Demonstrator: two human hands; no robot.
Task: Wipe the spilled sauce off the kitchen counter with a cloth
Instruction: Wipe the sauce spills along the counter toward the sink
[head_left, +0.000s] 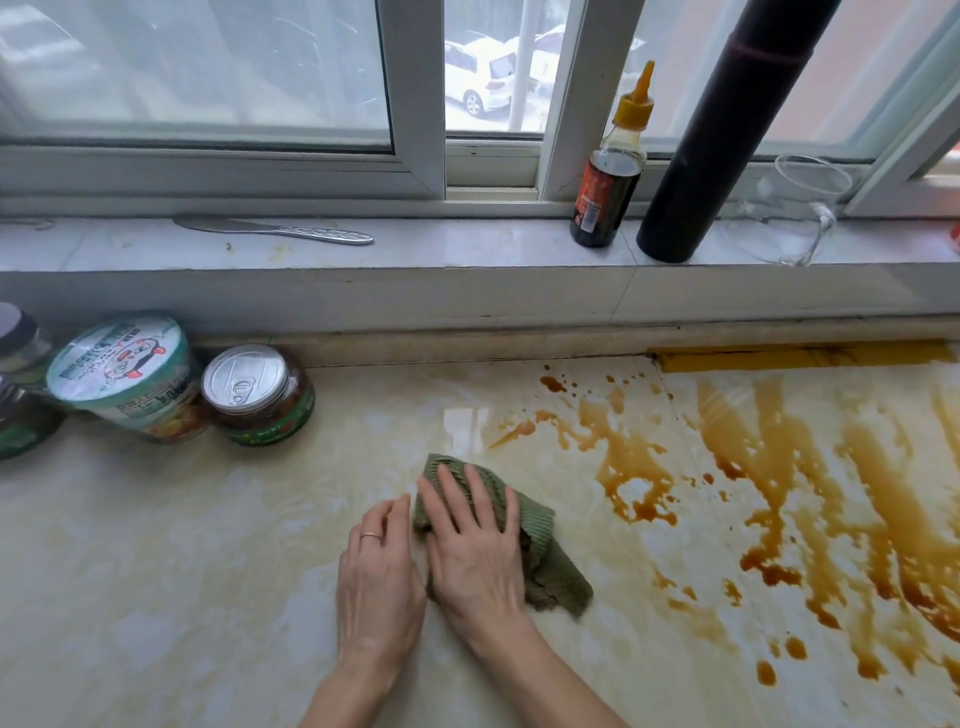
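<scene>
A crumpled green cloth (556, 577) lies on the pale marble counter (208, 571), left of the spill. My right hand (475, 545) lies flat on top of it, fingers spread and pressing down. My left hand (376, 566), with a ring on one finger, rests beside it with the fingertips touching the cloth's left edge. Brown sauce (810, 493) is smeared in streaks and drops over the right part of the counter, starting a short way right of the cloth. Faint yellowish film shows around the hands.
Against the back wall at the left stand a tin-lidded jar (257, 395), a sealed paper cup (130, 379) and darker jars (21, 395). On the windowsill sit a sauce bottle (610, 176), a dark cylinder (706, 156), a knife (280, 228) and a glass jug (800, 208).
</scene>
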